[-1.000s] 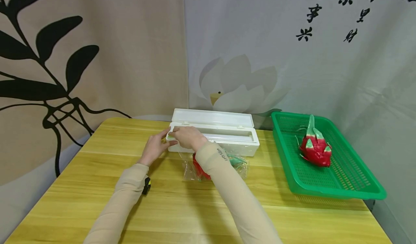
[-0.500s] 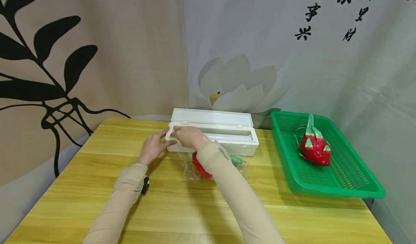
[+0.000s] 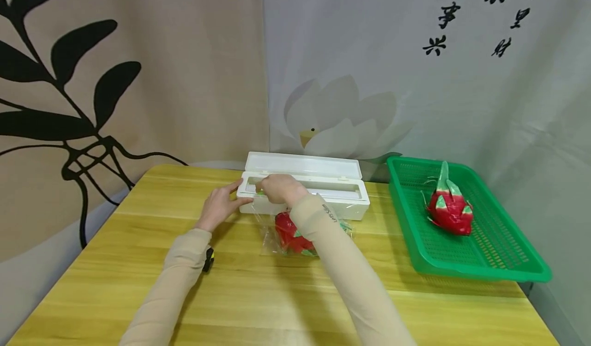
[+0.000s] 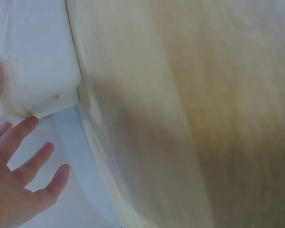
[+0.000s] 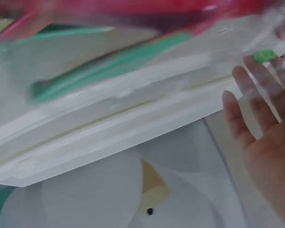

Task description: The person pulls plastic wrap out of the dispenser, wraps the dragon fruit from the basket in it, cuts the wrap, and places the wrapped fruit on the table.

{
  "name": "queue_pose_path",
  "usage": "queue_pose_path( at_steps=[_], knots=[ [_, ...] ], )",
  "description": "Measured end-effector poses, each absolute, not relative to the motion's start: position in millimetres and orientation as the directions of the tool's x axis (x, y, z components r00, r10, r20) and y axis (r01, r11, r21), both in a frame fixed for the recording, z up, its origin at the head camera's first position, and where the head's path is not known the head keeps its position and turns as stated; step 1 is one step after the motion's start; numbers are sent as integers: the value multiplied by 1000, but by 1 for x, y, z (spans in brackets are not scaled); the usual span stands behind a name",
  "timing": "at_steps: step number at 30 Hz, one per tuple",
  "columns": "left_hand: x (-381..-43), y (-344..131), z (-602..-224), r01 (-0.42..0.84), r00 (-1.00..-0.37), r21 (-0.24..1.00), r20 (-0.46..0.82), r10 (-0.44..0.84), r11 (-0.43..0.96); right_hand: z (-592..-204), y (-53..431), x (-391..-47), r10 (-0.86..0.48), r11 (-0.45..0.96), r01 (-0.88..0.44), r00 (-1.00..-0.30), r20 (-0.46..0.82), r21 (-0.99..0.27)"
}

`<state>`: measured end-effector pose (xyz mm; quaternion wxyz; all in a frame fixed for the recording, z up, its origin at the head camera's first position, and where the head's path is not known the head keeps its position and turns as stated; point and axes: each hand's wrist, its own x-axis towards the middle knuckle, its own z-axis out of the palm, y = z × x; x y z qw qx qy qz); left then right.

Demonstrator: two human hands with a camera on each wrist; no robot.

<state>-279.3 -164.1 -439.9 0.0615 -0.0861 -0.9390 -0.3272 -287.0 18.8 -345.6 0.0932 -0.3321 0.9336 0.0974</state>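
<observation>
A long white cling film dispenser [image 3: 341, 210] stands at the back of the table with its lid raised. At its left end my left hand [image 3: 218, 207] holds the box, thumb at the front and index finger at the corner; the other fingers are spread in the left wrist view. My right hand [image 3: 281, 188] is over the box's front rim, pinching a small green slide cutter [image 5: 265, 56], mostly hidden by the fingers in the head view. In front of the box lies a red dragon fruit [image 3: 291, 233] under clear film, partly covered by my right forearm.
A green plastic basket [image 3: 417, 256] stands to the right, holding another dragon fruit [image 3: 449, 207]. A printed cloth backdrop [image 3: 208, 79] hangs right behind the wooden table [image 3: 249, 305]. Loose film sticks out around the wrapped fruit.
My right hand has slid a short way right along the box's rim with the green cutter. More of the wrapped dragon fruit shows. The left hand stays at the box's left end.
</observation>
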Motion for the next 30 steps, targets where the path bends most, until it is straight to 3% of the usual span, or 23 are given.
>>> queue_pose_path(
  at_steps=[23, 30],
  knots=[
    [-278, -166, -439, 185, -980, 609, 168, 103, 771, -360, 101, -297, -671, 740, -671, -741, 3, -56],
    [-279, -165, -440, 194, -979, 616, 165, 116, 764, -364, 114, -295, -690, 720, -693, -721, 67, -45]
  ],
)
